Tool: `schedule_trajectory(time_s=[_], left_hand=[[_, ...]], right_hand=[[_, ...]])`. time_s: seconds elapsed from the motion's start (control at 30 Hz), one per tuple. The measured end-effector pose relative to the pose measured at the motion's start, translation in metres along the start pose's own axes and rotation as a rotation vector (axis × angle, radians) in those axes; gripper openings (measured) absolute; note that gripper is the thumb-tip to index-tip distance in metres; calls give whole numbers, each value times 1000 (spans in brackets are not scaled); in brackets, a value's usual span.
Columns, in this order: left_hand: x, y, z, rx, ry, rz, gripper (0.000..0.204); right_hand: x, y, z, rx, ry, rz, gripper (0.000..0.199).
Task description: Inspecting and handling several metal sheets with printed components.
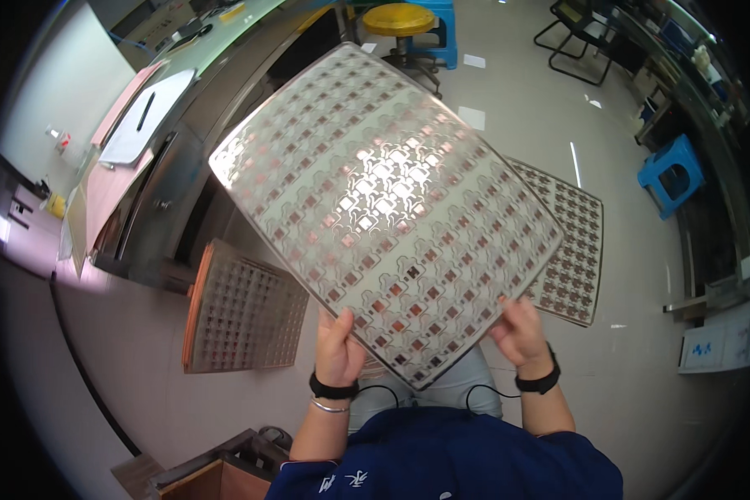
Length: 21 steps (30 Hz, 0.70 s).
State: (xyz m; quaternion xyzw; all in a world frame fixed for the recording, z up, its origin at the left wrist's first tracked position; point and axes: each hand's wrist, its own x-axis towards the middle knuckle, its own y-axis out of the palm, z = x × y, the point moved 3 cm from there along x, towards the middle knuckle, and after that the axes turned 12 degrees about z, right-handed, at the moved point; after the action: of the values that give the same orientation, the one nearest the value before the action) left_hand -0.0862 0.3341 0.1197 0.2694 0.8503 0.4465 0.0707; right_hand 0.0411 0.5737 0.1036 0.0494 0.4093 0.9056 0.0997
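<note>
A large rectangular panel (342, 158), pale and shiny, carries rows of small repeated outlines and dark little squares. Both of my hands hold it up, tilted, in front of my lap. My left hand (339, 354) is closed on its near left edge, thumb lying over the top face. At the near right edge my right hand (522, 333) grips it, with part of the fingers hidden beneath. Bright light glares off the middle of the panel. A stack of similar panels (246, 308) with orange edges stands at the left. Another patterned panel (579, 250) lies at the right, partly covered by the held one.
Along the left runs a workbench (225, 62) with papers (146, 117) and a black pen (146, 111). A yellow round stool (398, 20) is at the far side. At the right are a blue stool (672, 173) and a white box (722, 337). A wooden box (225, 479) sits near my left.
</note>
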Motion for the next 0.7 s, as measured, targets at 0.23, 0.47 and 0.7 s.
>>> schedule_trajectory(time_s=[0.23, 0.47, 0.7], left_hand=[[-11, -34, -46, 27, -82, 53, 50], [-30, -46, -46, 67, -254, 35, 52], [-191, -151, -65, 238, -750, -183, 32]], right_hand=[[17, 12, 56, 39, -25, 30, 71], [39, 17, 30, -166, 244, 100, 38], [44, 15, 31, -211, 109, 91, 39]])
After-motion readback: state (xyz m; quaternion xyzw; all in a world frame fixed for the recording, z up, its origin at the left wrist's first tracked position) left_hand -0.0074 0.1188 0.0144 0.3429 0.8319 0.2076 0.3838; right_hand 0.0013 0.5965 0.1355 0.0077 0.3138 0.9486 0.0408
